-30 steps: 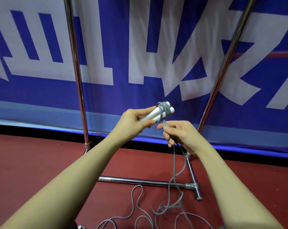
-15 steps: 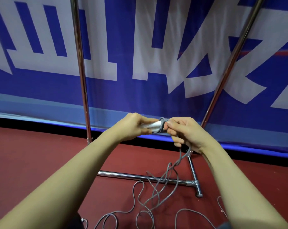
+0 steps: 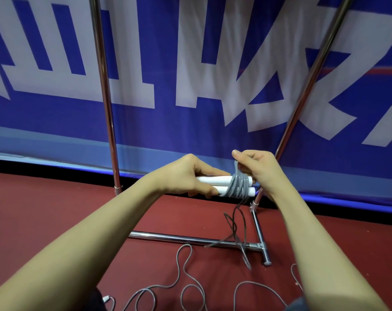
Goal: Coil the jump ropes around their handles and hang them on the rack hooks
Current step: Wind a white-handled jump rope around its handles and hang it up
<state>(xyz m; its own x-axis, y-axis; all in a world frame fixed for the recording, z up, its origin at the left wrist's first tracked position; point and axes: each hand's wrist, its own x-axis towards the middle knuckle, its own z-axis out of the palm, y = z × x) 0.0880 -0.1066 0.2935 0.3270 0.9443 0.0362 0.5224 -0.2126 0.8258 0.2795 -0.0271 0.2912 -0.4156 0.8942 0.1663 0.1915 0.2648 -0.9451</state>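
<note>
My left hand point(image 3: 190, 176) grips two white jump rope handles point(image 3: 217, 180) held side by side and lying level. Several turns of grey rope point(image 3: 237, 186) are wound round their right ends. My right hand point(image 3: 255, 169) pinches the rope just above the coil, fingers behind the handle tips. The loose rope tail point(image 3: 237, 225) hangs blurred from the coil down to the floor. The chrome rack point(image 3: 107, 108) stands right behind my hands; no hooks are in view.
More grey rope point(image 3: 183, 272) lies in loops on the red floor near my feet. The rack's base bar point(image 3: 179, 238) and its right foot point(image 3: 261, 241) lie below my hands. A blue and white banner point(image 3: 190, 63) fills the background.
My right hand has swung from below the handles, past their tips, to above them, laying more turns on the coil. The handles have levelled out and the hanging tail has lifted off the floor loops.
</note>
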